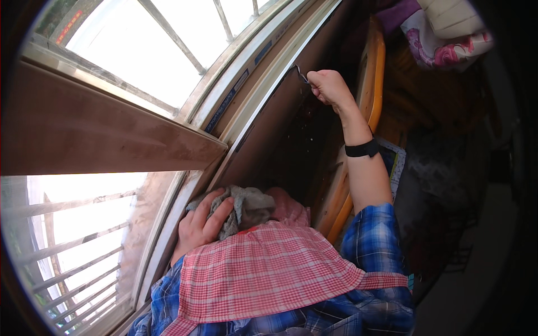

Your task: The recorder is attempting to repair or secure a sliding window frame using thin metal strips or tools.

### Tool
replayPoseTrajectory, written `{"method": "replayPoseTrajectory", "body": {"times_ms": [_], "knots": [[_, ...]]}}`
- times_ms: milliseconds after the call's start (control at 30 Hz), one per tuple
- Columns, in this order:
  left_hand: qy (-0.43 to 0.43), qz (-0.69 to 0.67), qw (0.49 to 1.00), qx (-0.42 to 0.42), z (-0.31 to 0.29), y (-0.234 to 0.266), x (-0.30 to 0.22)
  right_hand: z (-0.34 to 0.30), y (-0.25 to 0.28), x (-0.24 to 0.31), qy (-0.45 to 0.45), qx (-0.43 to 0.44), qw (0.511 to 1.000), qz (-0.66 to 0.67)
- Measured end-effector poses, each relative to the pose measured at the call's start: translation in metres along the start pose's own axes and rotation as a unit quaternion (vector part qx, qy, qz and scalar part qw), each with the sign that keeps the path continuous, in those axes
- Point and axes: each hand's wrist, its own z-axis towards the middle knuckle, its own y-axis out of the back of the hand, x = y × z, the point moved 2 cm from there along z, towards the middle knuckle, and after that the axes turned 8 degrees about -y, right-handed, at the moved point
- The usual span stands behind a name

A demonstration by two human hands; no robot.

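My left hand curls round a crumpled grey cloth beside the lower part of the window frame. Further up, my right hand is closed in a fist at the end of my stretched arm. From its fingers a thin, dark, curved strip runs to the pale inner edge of the frame. What kind of strip this is, I cannot tell. A black band circles my right forearm. Pink cloth shows just right of the grey cloth.
Window panes with metal bars outside fill the left, split by a wide brown bar. A curved wooden rail passes beside my right arm. Flowered fabric hangs or lies at the upper right. My checked apron fills the lower middle.
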Motion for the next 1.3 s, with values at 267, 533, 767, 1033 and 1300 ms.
{"method": "replayPoseTrajectory", "body": {"times_ms": [267,533,767,1033,1300], "knots": [[-0.026,0.000,0.999,-0.043,0.001,-0.003,0.001,-0.048,-0.003,0.007,-0.049,0.125,0.990,-0.051],[-0.095,-0.043,0.991,-0.087,-0.006,-0.005,0.007,-0.065,-0.019,-0.002,-0.025,0.166,0.973,-0.159],[-0.120,-0.049,0.985,-0.112,-0.035,-0.001,0.004,-0.092,-0.033,-0.006,-0.026,0.202,0.939,-0.279],[-0.105,-0.035,0.978,-0.174,-0.078,0.000,0.007,-0.140,-0.037,-0.009,-0.023,0.219,0.917,-0.333],[-0.078,-0.040,0.970,-0.225,-0.131,0.002,0.013,-0.204,-0.052,-0.017,-0.081,0.279,0.905,-0.311]]}}
